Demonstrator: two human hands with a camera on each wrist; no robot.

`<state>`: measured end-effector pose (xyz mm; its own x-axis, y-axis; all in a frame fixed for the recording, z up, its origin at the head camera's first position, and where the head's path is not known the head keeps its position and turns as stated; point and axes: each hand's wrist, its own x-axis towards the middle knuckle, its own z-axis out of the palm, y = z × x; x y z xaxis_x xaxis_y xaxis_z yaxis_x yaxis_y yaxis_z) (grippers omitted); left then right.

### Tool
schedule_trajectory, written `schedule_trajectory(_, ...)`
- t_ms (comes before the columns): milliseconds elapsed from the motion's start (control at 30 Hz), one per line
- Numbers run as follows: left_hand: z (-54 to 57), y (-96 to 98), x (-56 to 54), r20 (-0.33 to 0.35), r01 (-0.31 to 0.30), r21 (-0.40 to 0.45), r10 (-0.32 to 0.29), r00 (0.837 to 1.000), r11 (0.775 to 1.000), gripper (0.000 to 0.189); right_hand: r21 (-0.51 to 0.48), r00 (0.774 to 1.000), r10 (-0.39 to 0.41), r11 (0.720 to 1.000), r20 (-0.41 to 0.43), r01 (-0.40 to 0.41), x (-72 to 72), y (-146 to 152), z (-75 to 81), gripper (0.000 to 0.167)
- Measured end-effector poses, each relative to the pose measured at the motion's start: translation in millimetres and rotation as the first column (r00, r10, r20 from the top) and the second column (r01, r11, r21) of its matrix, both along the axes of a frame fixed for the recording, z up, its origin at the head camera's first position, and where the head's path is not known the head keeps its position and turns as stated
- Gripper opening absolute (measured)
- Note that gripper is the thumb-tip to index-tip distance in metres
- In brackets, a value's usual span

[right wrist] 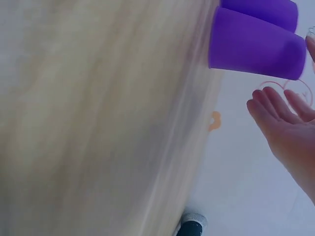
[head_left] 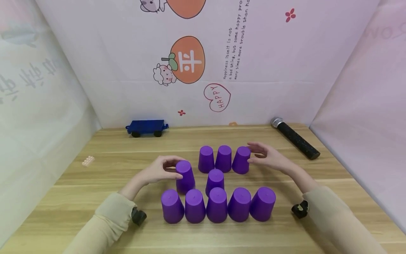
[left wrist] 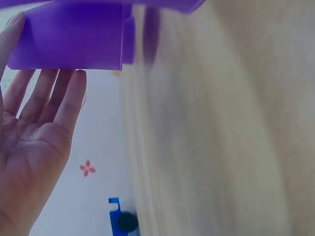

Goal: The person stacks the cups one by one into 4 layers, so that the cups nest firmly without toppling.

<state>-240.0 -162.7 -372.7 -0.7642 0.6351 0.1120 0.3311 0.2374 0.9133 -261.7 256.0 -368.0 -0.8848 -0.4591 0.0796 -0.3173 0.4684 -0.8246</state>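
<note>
Purple stacking cup (head_left: 187,183), between the side edges of the table (head_left: 111,148): I see the left hand (head_left: 160,170) pinching it, right hand (head_left: 269,158) spread beside a rear cup (head_left: 241,161); nearward drift could topple the front row (head_left: 217,208).

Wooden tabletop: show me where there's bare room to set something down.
Free: between the blue toy wagon and microphone, behind the back cups; left, between the toy brick and left hand. Crowded: centre, with ten purple cups.
</note>
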Motion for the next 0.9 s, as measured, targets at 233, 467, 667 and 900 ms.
schedule_trajectory(233, 5.1, -15.4, -6.2, -0.023, -0.141, -0.015, 0.141, 0.99, 0.99, 0.05, 0.013, 0.998, -0.053, 0.998, -0.035, 0.054, 28.4, 15.6, 7.1, 0.058)
schedule_trajectory(467, 3.5, -21.3, -14.8, 0.025, -0.253, -0.02, 0.254, 0.967, 0.967, 0.052, 0.064, 0.993, -0.115, 0.991, -0.02, 0.116, 69.0, 26.9, 16.6, 0.049)
schedule_trajectory(667, -2.6, -16.0, -23.8, 0.016, -0.35, -0.009, 0.35, 0.936, 0.937, 0.057, 0.008, 0.996, -0.061, 0.998, 0.058, 0.06, 97.4, 39.4, 18.4, 0.043)
schedule_trajectory(900, -11.1, -2.3, -31.1, -0.034, -0.425, 0.008, 0.425, 0.904, 0.905, 0.057, -0.115, 0.989, 0.066, 0.992, 0.135, -0.05, 120.0, 46.3, 10.5, 0.054)
